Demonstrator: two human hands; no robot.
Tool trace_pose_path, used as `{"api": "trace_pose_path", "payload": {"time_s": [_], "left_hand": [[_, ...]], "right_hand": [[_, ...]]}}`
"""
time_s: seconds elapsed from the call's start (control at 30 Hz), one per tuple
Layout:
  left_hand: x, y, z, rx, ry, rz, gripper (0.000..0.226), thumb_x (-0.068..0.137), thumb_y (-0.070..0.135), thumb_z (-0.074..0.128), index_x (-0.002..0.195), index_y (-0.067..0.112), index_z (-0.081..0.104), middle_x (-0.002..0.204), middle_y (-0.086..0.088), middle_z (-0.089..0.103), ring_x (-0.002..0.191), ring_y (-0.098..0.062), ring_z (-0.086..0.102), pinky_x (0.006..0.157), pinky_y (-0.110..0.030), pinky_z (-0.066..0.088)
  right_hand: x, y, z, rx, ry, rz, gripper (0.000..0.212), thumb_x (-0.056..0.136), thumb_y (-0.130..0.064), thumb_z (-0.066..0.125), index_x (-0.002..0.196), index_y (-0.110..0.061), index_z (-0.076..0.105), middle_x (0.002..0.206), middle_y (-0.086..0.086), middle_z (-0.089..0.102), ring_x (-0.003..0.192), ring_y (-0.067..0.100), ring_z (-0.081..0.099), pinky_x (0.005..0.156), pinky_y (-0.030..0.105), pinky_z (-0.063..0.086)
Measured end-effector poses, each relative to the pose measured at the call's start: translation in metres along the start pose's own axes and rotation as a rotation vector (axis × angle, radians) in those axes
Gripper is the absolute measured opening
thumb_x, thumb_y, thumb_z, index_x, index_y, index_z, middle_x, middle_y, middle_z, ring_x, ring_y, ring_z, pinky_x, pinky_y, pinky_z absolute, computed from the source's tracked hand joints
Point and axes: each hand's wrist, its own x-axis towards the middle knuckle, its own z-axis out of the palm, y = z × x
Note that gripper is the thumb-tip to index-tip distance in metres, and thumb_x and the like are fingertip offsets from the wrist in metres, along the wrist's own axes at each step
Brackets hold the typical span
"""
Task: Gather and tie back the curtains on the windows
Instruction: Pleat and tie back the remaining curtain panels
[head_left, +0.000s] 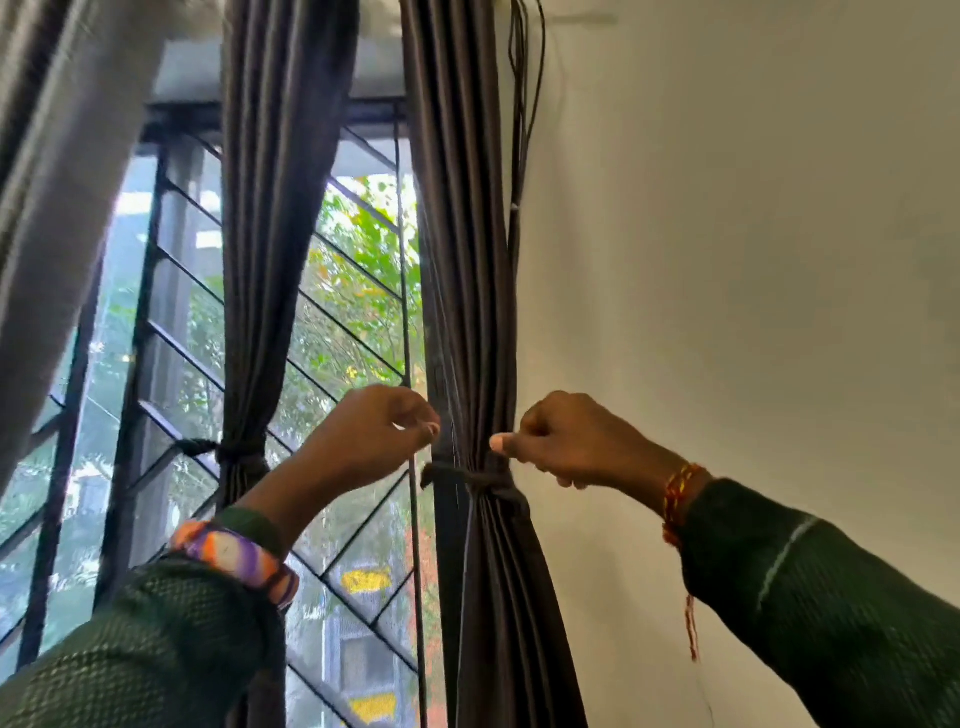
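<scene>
A dark grey curtain (467, 270) hangs gathered at the window's right edge, cinched by a dark fabric tie (480, 480) wound around it. My left hand (374, 431) is on its left side and my right hand (566, 441) on its right, both just above the tie. Each hand has its fingers pinched shut close to the fabric; what they grip is too small to make out. A second dark curtain (270, 260) hangs in the middle of the window, bunched and tied with a knot (241, 454).
A black metal window grille (358, 322) with diagonal bars covers the glass, with trees outside. A pale curtain (57, 208) slants across the upper left. A bare cream wall (727, 260) fills the right, with thin black cables (522, 156) running down beside the curtain.
</scene>
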Motion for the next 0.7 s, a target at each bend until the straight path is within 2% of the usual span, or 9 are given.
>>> {"api": "trace_pose_path", "payload": {"time_s": [0.1,0.17,0.23,0.3,0.37,0.43,0.57,0.63,0.7], "left_hand": [[0.019,0.018,-0.022,0.077,-0.046,0.072,0.02,0.081,0.027,0.062,0.082,0.011,0.072,0.07,-0.003,0.069,0.066,-0.013,0.065,0.07,-0.024,0.05],[0.031,0.027,-0.035,0.138,-0.051,0.111,0.015,0.085,0.021,0.063,0.076,0.012,0.07,0.069,0.0,0.07,0.063,-0.011,0.067,0.063,-0.019,0.05],[0.042,0.031,-0.049,0.202,-0.026,0.134,0.017,0.086,0.021,0.062,0.078,0.01,0.072,0.072,-0.002,0.073,0.06,-0.008,0.066,0.061,-0.02,0.051],[0.046,0.032,-0.062,0.237,0.006,0.145,0.018,0.086,0.021,0.061,0.077,0.01,0.072,0.073,-0.003,0.073,0.053,-0.002,0.063,0.058,-0.017,0.049],[0.044,0.028,-0.074,0.244,0.043,0.128,0.018,0.086,0.019,0.061,0.076,0.01,0.072,0.071,-0.003,0.073,0.05,-0.002,0.061,0.054,-0.013,0.048],[0.036,0.019,-0.087,0.236,0.058,0.087,0.018,0.086,0.018,0.061,0.075,0.009,0.072,0.068,-0.002,0.072,0.05,-0.005,0.061,0.052,-0.015,0.049],[0.008,-0.016,-0.121,0.302,0.064,-0.042,0.018,0.085,0.015,0.062,0.07,0.009,0.07,0.063,-0.002,0.07,0.05,-0.007,0.062,0.053,-0.017,0.05],[-0.01,-0.037,-0.142,0.373,0.042,-0.105,0.019,0.084,0.015,0.063,0.067,0.011,0.07,0.063,-0.002,0.07,0.042,0.003,0.056,0.049,-0.009,0.044],[-0.032,-0.057,-0.166,0.415,0.015,-0.185,0.025,0.084,0.017,0.063,0.059,0.017,0.065,0.057,0.004,0.066,0.037,0.006,0.052,0.046,-0.006,0.04]], "right_hand": [[0.016,-0.019,-0.016,0.028,0.171,-0.082,0.041,0.09,-0.044,0.055,0.067,-0.011,0.062,0.06,0.003,0.057,0.061,0.022,0.059,0.07,0.041,0.055],[0.027,-0.035,-0.027,0.02,0.232,-0.15,0.039,0.09,-0.04,0.056,0.071,-0.007,0.065,0.057,0.001,0.054,0.057,0.02,0.056,0.065,0.038,0.053],[0.039,-0.05,-0.035,-0.022,0.293,-0.219,0.036,0.089,-0.038,0.057,0.066,-0.011,0.063,0.056,-0.002,0.051,0.059,0.019,0.054,0.057,0.031,0.044],[0.048,-0.066,-0.038,-0.055,0.342,-0.272,0.033,0.088,-0.038,0.058,0.064,-0.017,0.06,0.061,-0.003,0.054,0.067,0.021,0.057,0.058,0.028,0.041],[0.057,-0.08,-0.036,-0.055,0.376,-0.31,0.029,0.087,-0.039,0.057,0.067,-0.019,0.061,0.073,0.001,0.06,0.079,0.026,0.062,0.066,0.032,0.046],[0.065,-0.095,-0.028,-0.029,0.394,-0.346,0.034,0.086,-0.039,0.057,0.06,-0.018,0.054,0.073,0.002,0.058,0.082,0.027,0.062,0.069,0.032,0.045],[0.077,-0.135,0.002,0.031,0.335,-0.411,0.047,0.086,-0.036,0.058,0.048,-0.016,0.039,0.056,-0.002,0.041,0.071,0.026,0.053,0.063,0.028,0.036],[0.082,-0.16,0.022,0.082,0.3,-0.44,0.045,0.085,-0.034,0.058,0.047,-0.016,0.041,0.061,0.004,0.046,0.076,0.029,0.058,0.063,0.029,0.039],[0.086,-0.189,0.044,0.147,0.269,-0.468,0.04,0.084,-0.034,0.058,0.05,-0.016,0.046,0.067,0.007,0.053,0.082,0.032,0.062,0.068,0.031,0.044]]}}
